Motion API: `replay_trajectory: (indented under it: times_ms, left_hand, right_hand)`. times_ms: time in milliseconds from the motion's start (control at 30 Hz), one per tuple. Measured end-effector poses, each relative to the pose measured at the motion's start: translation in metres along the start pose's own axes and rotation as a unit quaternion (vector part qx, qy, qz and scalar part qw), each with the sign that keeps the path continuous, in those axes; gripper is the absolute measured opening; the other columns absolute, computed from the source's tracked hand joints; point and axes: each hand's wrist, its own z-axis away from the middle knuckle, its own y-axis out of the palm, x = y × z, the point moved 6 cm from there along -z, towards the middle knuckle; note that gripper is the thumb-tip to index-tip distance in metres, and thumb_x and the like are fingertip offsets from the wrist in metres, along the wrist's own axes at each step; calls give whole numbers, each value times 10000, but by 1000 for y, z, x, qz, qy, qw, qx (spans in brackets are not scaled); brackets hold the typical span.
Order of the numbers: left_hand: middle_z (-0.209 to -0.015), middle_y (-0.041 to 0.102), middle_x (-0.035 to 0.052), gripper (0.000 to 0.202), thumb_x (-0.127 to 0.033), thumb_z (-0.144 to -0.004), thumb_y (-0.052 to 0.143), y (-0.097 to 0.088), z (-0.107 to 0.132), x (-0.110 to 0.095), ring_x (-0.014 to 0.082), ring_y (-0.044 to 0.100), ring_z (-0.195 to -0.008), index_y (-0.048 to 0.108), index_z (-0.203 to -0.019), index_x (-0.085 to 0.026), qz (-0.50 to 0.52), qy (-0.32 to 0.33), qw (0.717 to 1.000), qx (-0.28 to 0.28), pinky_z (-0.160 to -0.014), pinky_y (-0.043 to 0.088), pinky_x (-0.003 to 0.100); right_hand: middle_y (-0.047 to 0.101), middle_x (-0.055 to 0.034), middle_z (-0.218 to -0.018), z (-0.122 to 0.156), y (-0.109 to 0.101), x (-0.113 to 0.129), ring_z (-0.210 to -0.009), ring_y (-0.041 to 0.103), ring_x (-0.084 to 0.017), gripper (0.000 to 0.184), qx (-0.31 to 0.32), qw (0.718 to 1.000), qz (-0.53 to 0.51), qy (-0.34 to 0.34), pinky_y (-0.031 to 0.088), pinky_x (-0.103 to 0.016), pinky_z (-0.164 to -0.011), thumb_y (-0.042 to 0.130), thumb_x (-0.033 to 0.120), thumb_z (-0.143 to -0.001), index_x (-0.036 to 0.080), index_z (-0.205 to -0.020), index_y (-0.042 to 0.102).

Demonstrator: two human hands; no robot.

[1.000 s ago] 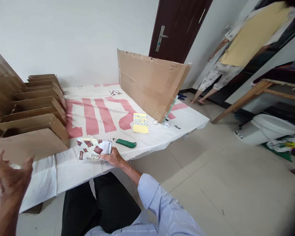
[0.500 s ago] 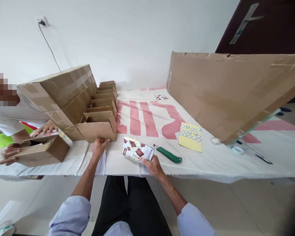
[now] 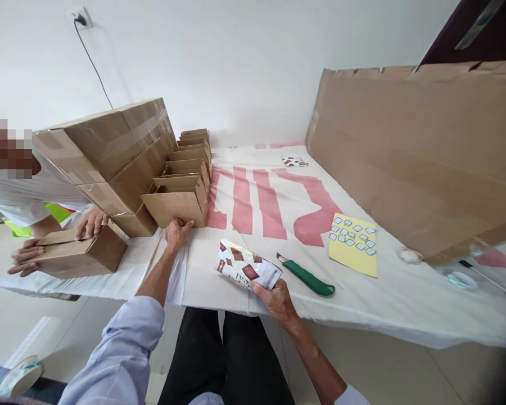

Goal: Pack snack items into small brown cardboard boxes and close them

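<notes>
My right hand (image 3: 275,299) is closed on one end of a white food pouch (image 3: 248,264) printed with brown diamond shapes, tilted just above the table's front edge. My left hand (image 3: 177,235) is closed at the lower front edge of the nearest open cardboard box (image 3: 175,209), its fingertips against the cardboard. Behind that box runs a row of several similar boxes (image 3: 194,152) with raised flaps; their insides are hidden. A green utility knife (image 3: 307,278), blade tip showing, lies right of the pouch.
Left, a co-worker's hands (image 3: 90,221) rest on a cardboard box (image 3: 84,256). Taped cartons (image 3: 109,140) stand behind. A yellow sheet (image 3: 352,244) with drawn diamonds lies right of the knife. Another pouch (image 3: 295,161) lies farther back, beside a large cardboard panel (image 3: 417,152).
The view has shifted, so the right-hand things sit farther right. The co-worker's hand has moved onto the box, whose top flaps are now down. My hands keep their holds.
</notes>
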Motion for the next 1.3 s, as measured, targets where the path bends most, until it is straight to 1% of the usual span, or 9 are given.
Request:
replay_trajectory:
  times_ms: [433,600,800,900,1000,1067,1167,1233,1300]
  left_hand:
    - [-879,743,87,428,-633,-836,763,21,-46,-8,296,693,-933,651,-842,-219,23,9,999,-21,-807,492,360]
    - [-841,722,72,421,-619,-823,769,23,-45,-5,290,681,-910,631,-814,-222,50,16,998,-18,-792,484,357]
    - [-765,667,32,296,-465,-788,779,9,-30,-8,251,649,-840,610,-773,-222,119,47,992,23,-771,469,336]
    - [-769,654,27,265,-431,-773,771,-1,-14,-11,240,636,-840,619,-799,-216,163,63,983,46,-768,476,331]
    - [-795,666,34,318,-489,-791,769,-7,17,-18,228,643,-850,638,-801,-200,217,94,966,100,-769,498,323]
    - [-847,709,51,402,-571,-806,771,-8,48,-25,224,668,-861,688,-842,-180,254,122,945,166,-761,520,317]
    - [-1046,793,109,595,-684,-782,798,-6,102,-36,253,728,-940,772,-1065,-161,298,153,902,273,-744,557,320]
    - [-1180,802,139,700,-693,-751,844,-6,136,-41,279,746,-1016,772,-1211,-169,320,169,872,329,-759,573,328]
    - [-1221,799,144,687,-646,-758,886,-8,161,-45,283,737,-1064,775,-1245,-174,340,192,846,364,-828,575,345]
  right_hand:
    - [791,-122,-1372,4,-5,-10,-1324,720,-393,542,-15,999,5,35,558,-532,-1187,919,620,-780,239,-1165,895]
    - [785,-116,-1386,2,-4,-6,-1343,710,-391,496,-8,1000,11,19,527,-531,-1220,913,610,-797,248,-1135,901]
    - [814,-128,-1312,-1,-5,-5,-1317,723,-390,572,-18,999,28,7,546,-526,-1196,911,598,-778,223,-1208,874]
    - [811,-118,-1323,-2,-4,-6,-1314,720,-389,574,-12,999,41,3,532,-533,-1206,896,586,-778,216,-1215,866]
    - [819,-116,-1299,-4,-5,-6,-1286,728,-391,565,-18,999,49,-5,541,-542,-1188,880,572,-778,211,-1212,862]
    - [830,-122,-1260,-4,-6,-8,-1247,741,-395,568,-23,998,53,-2,560,-552,-1159,874,573,-771,200,-1200,857]
    - [837,-135,-1219,-6,-6,-7,-1214,747,-398,562,-26,998,56,0,578,-545,-1124,870,578,-758,183,-1157,851]
    - [839,-142,-1198,-8,-6,-6,-1195,748,-398,565,-30,998,60,0,586,-532,-1103,870,587,-741,173,-1125,848]
    - [841,-148,-1165,-10,-3,-5,-1152,756,-397,596,-33,997,64,9,608,-515,-1053,878,602,-708,161,-1107,843]
